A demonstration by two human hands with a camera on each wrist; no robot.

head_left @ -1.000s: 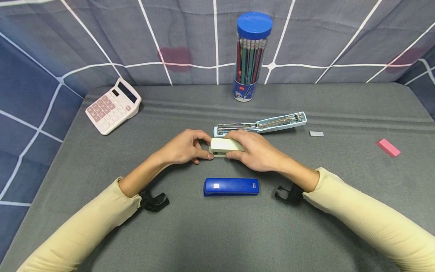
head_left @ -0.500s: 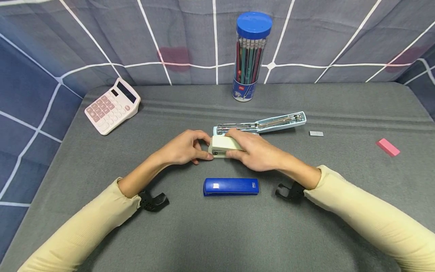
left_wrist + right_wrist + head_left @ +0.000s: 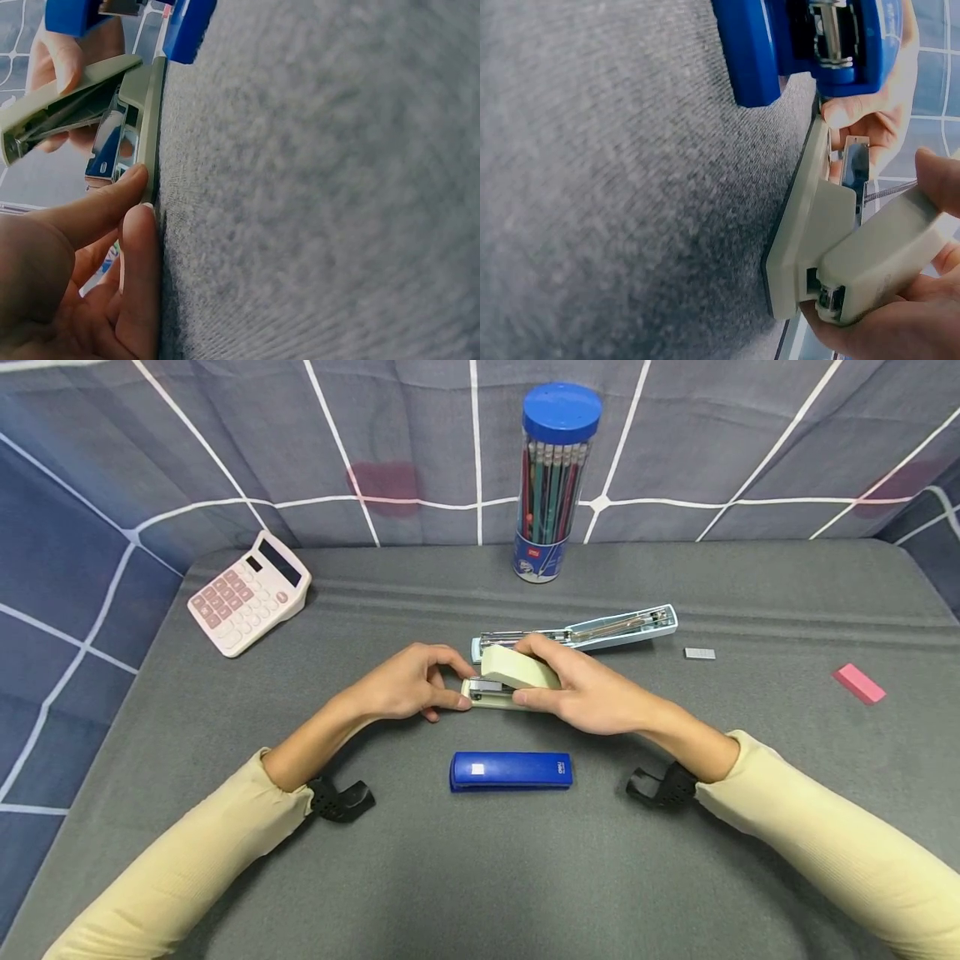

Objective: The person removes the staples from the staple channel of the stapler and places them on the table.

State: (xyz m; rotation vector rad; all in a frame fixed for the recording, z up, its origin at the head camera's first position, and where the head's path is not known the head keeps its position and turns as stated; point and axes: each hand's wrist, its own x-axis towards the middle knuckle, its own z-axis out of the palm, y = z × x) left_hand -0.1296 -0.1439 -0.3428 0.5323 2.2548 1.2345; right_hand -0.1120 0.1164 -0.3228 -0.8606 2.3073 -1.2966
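A pale green stapler [image 3: 517,667] lies crosswise in the middle of the table, its top cover swung up off the metal magazine. My left hand [image 3: 420,685] pinches the front end of its base between thumb and fingers. On the raised cover, my right hand [image 3: 592,693] grips the sides with thumb and fingers. The left wrist view shows the magazine [image 3: 109,146] exposed under the cover, with a thin rod between them. Seen in the right wrist view, the cover [image 3: 881,259] tilts away from the base at its hinge.
A shut blue stapler [image 3: 510,771] lies nearer. Behind the hands is a light blue stapler [image 3: 626,627], opened flat. Rightward lie a staple strip [image 3: 700,653] and a pink eraser [image 3: 859,683]. A calculator [image 3: 251,593] and a tube of pencils [image 3: 551,485] stand at the back.
My right hand has moved slightly right and up, lifting the stapler's cover away from the magazine. The left hand has stayed at the base's front end.
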